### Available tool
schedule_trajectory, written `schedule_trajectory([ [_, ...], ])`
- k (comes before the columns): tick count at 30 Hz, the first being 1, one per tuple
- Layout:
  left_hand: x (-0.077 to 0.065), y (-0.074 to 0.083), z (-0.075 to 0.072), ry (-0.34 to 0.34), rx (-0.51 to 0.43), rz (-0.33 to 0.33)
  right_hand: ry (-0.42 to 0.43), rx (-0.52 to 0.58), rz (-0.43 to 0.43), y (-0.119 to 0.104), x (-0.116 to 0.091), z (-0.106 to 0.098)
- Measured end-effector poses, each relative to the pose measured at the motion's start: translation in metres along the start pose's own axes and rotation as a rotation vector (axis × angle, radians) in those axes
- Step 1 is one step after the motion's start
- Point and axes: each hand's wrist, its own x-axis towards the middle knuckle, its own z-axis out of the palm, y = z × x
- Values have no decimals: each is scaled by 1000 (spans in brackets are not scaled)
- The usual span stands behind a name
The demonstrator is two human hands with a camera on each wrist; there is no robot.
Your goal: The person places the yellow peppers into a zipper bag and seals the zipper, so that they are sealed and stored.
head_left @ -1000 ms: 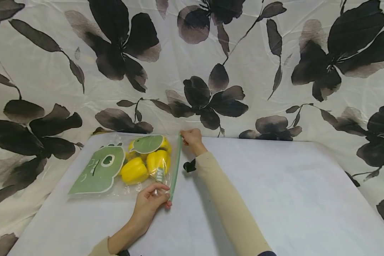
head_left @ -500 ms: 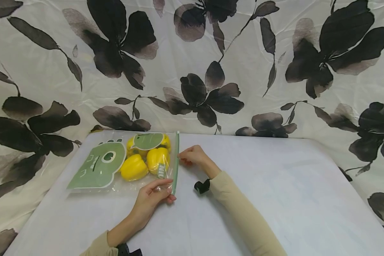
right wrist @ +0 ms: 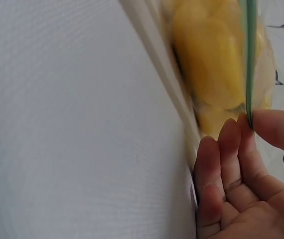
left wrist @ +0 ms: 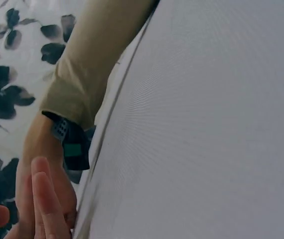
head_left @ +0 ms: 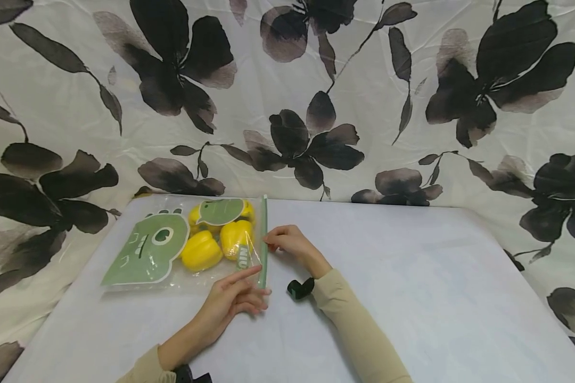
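Observation:
A clear zip bag [head_left: 144, 250] with a green cartoon print lies on the table, its green zip strip [head_left: 263, 218] along the right side. Several yellow bell peppers [head_left: 201, 251] show through the plastic. My right hand [head_left: 294, 244] pinches the zip strip between thumb and index finger; the right wrist view shows this grip on the green strip [right wrist: 250, 59] closely. At the bag's lower right corner, my left hand [head_left: 232, 298] has its fingers spread, the index fingertip over the strip. In the left wrist view, left fingertips [left wrist: 46, 191] appear in front of the right hand.
A white cloth covers the table [head_left: 436, 298]. Behind it hangs a white curtain [head_left: 249, 101] with dark flowers. Dark straps sit at both wrists, such as the right wrist strap [head_left: 300, 289].
My right hand has come down along the zip strip from the bag's top corner toward its middle. My left hand has loosened its hold on the lower corner and spread its fingers.

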Motion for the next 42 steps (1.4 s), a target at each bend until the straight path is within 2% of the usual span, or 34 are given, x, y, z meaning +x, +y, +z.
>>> schedule_trajectory([
  [2,-4,6,3,-50,54,-7,-5,4,-1,0,0,0],
  [4,-8,15,5,-109,143,16,-8,11,0,0,0,1],
  [6,-11,29,4,-160,245,88,-7,15,0,1,1,1],
  [8,-12,49,-3,-149,343,177,-2,19,1,2,1,2],
  [9,-12,60,-10,-122,382,225,1,23,3,2,2,2],
  [11,-12,84,-28,-23,467,320,7,26,7,2,2,3],
  [14,-13,118,-68,173,607,376,15,28,12,3,2,5],
  [16,-15,134,-98,296,737,342,18,28,7,3,2,5],
  [19,-15,148,-143,379,884,206,24,34,1,4,2,6],
  [21,-15,151,-168,373,933,80,25,41,4,4,2,6],
  [24,-11,149,-196,332,933,-88,24,45,11,3,2,6],
  [26,-9,146,-208,319,918,-160,22,44,13,2,2,6],
  [28,-7,142,-217,323,907,-192,20,37,10,1,2,6],
  [31,-5,137,-224,307,879,-197,27,34,11,1,2,6],
  [36,0,126,-230,273,845,-129,52,25,9,0,1,6],
  [39,1,121,-228,301,828,-79,67,8,-3,-1,0,4],
  [42,3,118,-222,302,826,-40,89,-14,-6,-1,-1,-3],
])
